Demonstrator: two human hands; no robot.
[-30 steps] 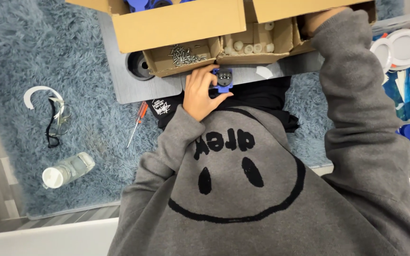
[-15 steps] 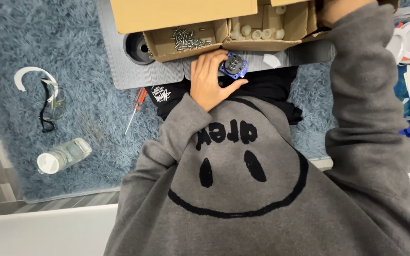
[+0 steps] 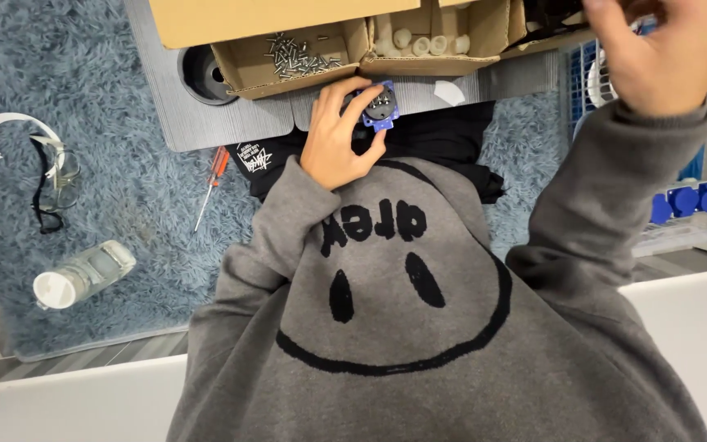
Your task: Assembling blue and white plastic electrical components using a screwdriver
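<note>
My right hand (image 3: 656,49) is blurred and its fingertips run off the top edge, so I cannot tell if it holds anything. My left hand (image 3: 341,135) covers part of the blue socket part (image 3: 380,106). The cardboard box (image 3: 288,20) is cut off at the top.

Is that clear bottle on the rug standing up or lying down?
Lying down: the clear bottle rests on its side on the blue rug, white cap pointing lower left.

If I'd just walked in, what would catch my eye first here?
Probably the grey sweatshirt with its big black smiley, filling the lower middle. Above it, the left hand holds a small blue part beside a cardboard box of screws, while the right hand is raised at top right.
</note>
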